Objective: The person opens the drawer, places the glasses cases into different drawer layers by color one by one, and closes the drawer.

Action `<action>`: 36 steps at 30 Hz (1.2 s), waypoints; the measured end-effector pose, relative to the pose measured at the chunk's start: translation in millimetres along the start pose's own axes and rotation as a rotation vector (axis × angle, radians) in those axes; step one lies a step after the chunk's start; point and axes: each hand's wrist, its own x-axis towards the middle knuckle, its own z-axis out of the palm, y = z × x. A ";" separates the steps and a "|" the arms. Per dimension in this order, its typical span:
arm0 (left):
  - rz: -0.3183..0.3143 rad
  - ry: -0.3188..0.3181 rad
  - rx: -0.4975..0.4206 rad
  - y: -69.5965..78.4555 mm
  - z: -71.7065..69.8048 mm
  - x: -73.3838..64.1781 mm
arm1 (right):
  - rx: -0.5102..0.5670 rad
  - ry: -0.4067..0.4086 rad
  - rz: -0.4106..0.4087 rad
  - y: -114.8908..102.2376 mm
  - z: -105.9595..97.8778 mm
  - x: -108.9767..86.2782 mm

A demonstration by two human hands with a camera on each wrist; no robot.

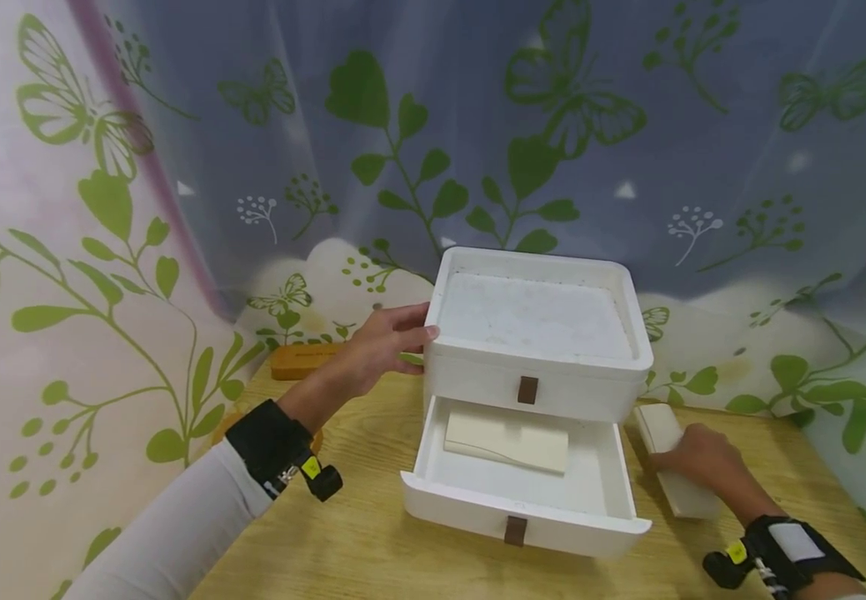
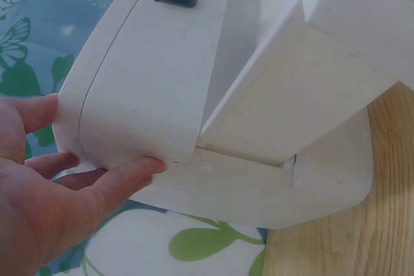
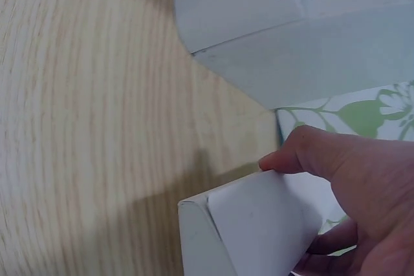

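Note:
A white two-drawer desktop organizer (image 1: 530,333) has its upper drawer closed and its lower drawer (image 1: 523,521) pulled out. Inside that lower drawer lies a slim cream case (image 1: 506,440) with a wavy flap edge. My left hand (image 1: 387,346) touches the organizer's left side, fingers spread along its wall and upper edge, as the left wrist view (image 2: 71,192) also shows. To the right of the organizer, my right hand (image 1: 703,458) grips another oblong cream case (image 1: 661,429) between thumb and fingers. Its folded flap shows close up in the right wrist view (image 3: 259,224).
An orange-brown oblong case (image 1: 301,362) lies at the back left, and another orange-brown thing (image 1: 224,429) is partly hidden behind my left forearm. Everything stands on a wood-grain table (image 1: 357,533). A leaf-and-butterfly curtain (image 1: 433,167) hangs right behind the organizer.

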 end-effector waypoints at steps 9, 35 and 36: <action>0.004 -0.003 -0.004 -0.1 -0.2 -0.5 | 0.036 -0.036 -0.020 1.7 -24.6 -11.5; 0.007 -0.012 -0.012 -2.4 -1.5 0.3 | -0.002 0.022 -0.113 -12.3 -87.6 -50.7; 0.008 -0.011 -0.012 -2.2 -1.5 0.3 | 0.001 0.029 -0.118 -13.0 -89.5 -52.4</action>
